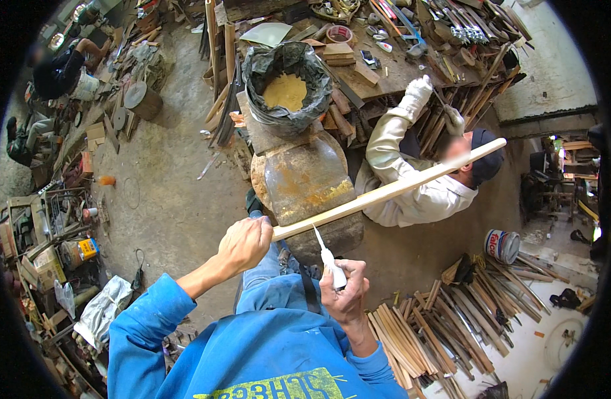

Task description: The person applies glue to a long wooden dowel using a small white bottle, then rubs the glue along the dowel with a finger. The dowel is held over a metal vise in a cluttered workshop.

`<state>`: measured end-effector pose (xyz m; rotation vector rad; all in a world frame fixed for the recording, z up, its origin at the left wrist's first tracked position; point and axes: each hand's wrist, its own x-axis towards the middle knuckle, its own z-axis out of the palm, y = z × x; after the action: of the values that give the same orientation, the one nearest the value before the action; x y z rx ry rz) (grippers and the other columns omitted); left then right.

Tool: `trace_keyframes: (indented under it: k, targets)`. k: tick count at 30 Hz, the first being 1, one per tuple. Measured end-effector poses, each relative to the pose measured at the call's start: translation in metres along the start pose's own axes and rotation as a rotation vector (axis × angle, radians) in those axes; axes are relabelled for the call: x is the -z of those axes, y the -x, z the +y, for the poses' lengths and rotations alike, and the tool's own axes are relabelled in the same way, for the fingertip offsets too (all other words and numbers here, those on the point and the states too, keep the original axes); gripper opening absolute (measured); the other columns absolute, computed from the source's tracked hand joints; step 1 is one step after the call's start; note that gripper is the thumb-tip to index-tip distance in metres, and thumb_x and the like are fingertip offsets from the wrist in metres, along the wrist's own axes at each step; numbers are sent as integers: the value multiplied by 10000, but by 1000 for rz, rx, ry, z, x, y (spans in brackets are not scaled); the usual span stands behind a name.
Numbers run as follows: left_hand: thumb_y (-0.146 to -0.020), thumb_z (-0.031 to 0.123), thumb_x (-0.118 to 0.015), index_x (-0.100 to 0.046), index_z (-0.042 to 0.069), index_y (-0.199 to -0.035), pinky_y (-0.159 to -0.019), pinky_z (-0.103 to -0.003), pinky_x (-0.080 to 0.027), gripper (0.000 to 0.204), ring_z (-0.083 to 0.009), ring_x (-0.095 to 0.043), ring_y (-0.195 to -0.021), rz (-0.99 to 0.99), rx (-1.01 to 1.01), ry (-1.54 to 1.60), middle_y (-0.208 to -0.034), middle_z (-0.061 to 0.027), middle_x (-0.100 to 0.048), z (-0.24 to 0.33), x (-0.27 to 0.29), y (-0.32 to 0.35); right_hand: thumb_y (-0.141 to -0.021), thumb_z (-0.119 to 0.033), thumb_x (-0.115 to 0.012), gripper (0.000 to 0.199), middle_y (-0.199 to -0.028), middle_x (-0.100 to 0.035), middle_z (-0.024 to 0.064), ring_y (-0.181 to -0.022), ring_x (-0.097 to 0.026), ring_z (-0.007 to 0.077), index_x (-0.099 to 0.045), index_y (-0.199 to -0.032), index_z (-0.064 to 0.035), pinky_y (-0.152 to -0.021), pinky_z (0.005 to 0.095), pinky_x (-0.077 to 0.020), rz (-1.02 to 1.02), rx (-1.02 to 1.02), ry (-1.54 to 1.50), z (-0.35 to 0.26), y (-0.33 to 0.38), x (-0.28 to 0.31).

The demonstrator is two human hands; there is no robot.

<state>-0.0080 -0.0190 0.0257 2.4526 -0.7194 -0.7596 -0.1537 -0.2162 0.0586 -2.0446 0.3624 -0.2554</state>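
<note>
My left hand (pixel 247 243) is closed around the near end of a long, pale wooden strip (pixel 395 188). The strip slants up to the right, above a worn, rounded block (pixel 304 174) dusted with yellow powder. In my right hand (pixel 348 290) is a small white glue bottle (pixel 329 265) with a thin pointed nozzle. Its tip points up at the strip's underside edge, close to my left hand; whether it touches the wood I cannot tell. Just beyond the block stands a bucket (pixel 287 120) lined with a dark plastic bag, with yellow powder inside.
To the right, a person in a pale jacket (pixel 402 179) works at a cluttered bench (pixel 402 83); the strip's far end overlaps their head in view. Wooden strips (pixel 402 346) and a paint bucket (pixel 502 246) lie lower right. Scrap and a white sack (pixel 104 309) line the left.
</note>
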Motion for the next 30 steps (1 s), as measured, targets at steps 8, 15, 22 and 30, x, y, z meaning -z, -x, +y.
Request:
trace_keyframes:
  k: [8,15,22,30]
  targets:
    - [-981,146,-436,-520,-19,-876,-687,-518,-450,213,-415,-578,-751,-4,-27,-18,-759,-208,-589,1,1,-1,-876,-106,-720,294,-799,-673,178,-640,-701,314,-521,-1069,-8,-548,385,-558,0,10,11,-2,0,2]
    - [-993,216,-366,-549,-10,-801,-763,-556,-468,349,-468,-594,-772,22,53,69,-767,-264,-616,2,0,-3,-880,-127,-725,289,-799,-676,179,-647,-703,313,-529,-1059,-12,-558,386,-563,24,12,-11,-2,1,-2]
    - [-976,214,-387,-545,-13,-809,-768,-559,-462,323,-469,-592,-794,3,91,77,-782,-269,-612,2,1,-3,-908,-149,-660,267,-813,-638,127,-647,-628,170,-484,-1049,-8,-586,327,-528,115,29,-24,-4,-4,10]
    - [-1013,211,-353,-541,-24,-818,-773,-544,-462,359,-465,-584,-811,13,93,97,-801,-253,-590,9,5,-3,-906,-142,-677,283,-734,-648,139,-611,-688,240,-477,-1063,-19,-542,339,-537,115,-6,11,27,-22,49]
